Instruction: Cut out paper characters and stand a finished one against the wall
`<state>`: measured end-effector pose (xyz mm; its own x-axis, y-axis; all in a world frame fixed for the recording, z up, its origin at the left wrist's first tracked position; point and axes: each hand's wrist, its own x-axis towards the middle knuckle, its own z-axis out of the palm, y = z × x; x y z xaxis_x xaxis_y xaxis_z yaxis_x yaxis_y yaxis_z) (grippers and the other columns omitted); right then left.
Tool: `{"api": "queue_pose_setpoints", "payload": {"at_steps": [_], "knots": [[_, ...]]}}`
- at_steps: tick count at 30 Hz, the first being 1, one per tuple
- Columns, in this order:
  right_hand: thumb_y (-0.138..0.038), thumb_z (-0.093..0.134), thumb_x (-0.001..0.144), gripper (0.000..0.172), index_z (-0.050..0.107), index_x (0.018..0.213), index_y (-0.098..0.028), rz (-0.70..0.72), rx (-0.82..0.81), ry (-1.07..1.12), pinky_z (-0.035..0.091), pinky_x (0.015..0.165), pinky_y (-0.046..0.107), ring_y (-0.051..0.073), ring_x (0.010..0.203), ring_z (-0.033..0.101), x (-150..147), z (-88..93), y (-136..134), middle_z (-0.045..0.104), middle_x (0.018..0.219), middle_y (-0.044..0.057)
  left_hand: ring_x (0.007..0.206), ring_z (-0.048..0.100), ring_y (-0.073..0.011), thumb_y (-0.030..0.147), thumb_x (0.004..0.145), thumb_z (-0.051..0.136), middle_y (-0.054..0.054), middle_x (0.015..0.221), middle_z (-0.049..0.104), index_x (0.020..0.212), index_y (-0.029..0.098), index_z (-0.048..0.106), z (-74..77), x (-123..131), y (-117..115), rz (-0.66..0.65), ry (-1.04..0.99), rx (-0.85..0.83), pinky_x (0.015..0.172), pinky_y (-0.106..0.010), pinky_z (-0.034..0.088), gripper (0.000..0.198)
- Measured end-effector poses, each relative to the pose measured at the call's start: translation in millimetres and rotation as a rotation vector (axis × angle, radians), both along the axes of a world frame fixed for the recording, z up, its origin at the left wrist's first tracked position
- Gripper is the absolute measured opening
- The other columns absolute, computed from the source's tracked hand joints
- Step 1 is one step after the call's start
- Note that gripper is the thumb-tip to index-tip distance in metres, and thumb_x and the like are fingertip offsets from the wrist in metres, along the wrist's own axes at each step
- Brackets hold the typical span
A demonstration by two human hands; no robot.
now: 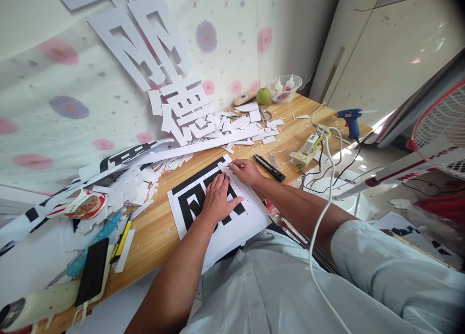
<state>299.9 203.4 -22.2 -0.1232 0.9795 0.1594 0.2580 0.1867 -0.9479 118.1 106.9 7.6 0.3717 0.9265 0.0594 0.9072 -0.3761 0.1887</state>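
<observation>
A white sheet printed with a large black character (189, 205) lies at the table's front edge. My left hand (218, 198) rests flat on it, fingers spread over the black strokes. Near the sheet's upper right corner, my right hand (245, 172) is closed in a pinch around a thin pen-like tool with a reddish end (240, 166). A narrow white strip or straight edge runs beside its fingertips; what exactly it is cannot be made out. Right of the sheet lies a black cutter (269, 167).
Paper scraps (232, 126) are heaped at the back, near scissors (267, 114) and a green apple (263, 96). A power strip (308, 150) and blue glue gun (350, 121) sit right. Black phone (92, 271) and yellow cutter (121, 242) lie left. A white cable hangs across the right arm.
</observation>
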Motion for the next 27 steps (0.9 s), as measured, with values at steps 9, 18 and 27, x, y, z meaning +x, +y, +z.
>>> {"api": "queue_pose_setpoints", "payload": {"at_steps": [9,18,27], "knots": [[-0.035,0.065,0.103,0.026,0.086,0.094,-0.023,-0.007,0.039,0.046,0.061,0.088,0.031,0.024,0.094,0.08,0,2.4,-1,0.087,0.096,0.005,0.167,0.033,-0.0428,0.065,0.099,0.073,-0.022,0.18,0.037,0.172,0.017,0.041,2.3,0,0,0.012,-0.018,-0.027,0.133,-0.062,0.032,0.093],[-0.035,0.064,0.103,0.026,0.088,0.1,-0.025,0.001,0.046,0.026,0.062,0.09,0.033,0.025,0.098,0.081,0,0.1,-2,0.088,0.101,0.005,0.168,0.032,-0.0416,0.065,0.099,0.073,-0.023,0.18,0.036,0.17,0.014,0.043,6.4,1,-2,0.023,-0.006,-0.039,0.133,-0.061,0.031,0.092],[-0.034,0.07,0.103,0.02,0.089,0.101,-0.027,0.003,0.012,-0.089,0.061,0.092,0.035,0.028,0.102,0.081,-2,11.9,-5,0.088,0.104,0.006,0.168,0.032,-0.042,0.066,0.098,0.074,-0.023,0.18,0.037,0.171,0.014,0.043,5.7,2,-1,0.024,-0.001,-0.039,0.134,-0.061,0.031,0.095]]}}
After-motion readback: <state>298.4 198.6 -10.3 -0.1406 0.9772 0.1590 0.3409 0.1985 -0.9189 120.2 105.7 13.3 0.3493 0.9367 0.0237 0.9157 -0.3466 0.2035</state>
